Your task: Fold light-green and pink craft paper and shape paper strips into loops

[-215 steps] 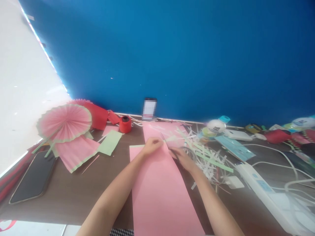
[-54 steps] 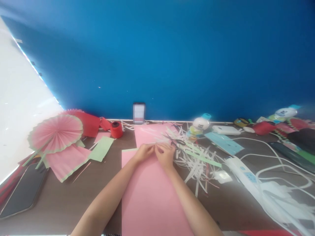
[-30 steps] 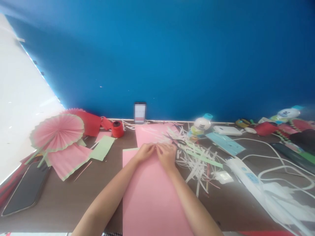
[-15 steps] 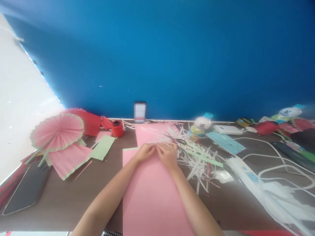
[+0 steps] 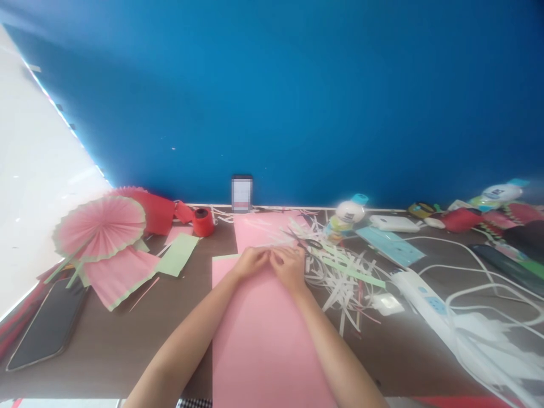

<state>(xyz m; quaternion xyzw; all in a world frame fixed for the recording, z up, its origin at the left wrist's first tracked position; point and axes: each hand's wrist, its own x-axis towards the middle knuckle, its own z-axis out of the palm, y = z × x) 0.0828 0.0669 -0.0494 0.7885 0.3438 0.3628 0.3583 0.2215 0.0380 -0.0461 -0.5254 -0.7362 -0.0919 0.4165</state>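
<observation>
A long pink sheet of paper [image 5: 272,340] lies on the dark table, and a pale green edge shows at its top left corner. At the sheet's far edge my left hand [image 5: 254,262] has its fingers closed in a pinch on the paper. My right hand [image 5: 289,265] pinches the same edge just beside it, the two hands' fingertips almost touching. Beyond the hands lies another pink piece of paper [image 5: 250,229]. Scissors [image 5: 312,243] rest right of my right hand, among a heap of thin white paper strips [image 5: 344,283].
Pink pleated paper fan [image 5: 102,226], green paper piece [image 5: 177,255] and red tape roll [image 5: 203,222] are at left, with a dark phone [image 5: 46,323]. A glue bottle [image 5: 348,214], white power strip [image 5: 429,306] and looped cables occupy the right. A blue wall [image 5: 272,102] rises behind.
</observation>
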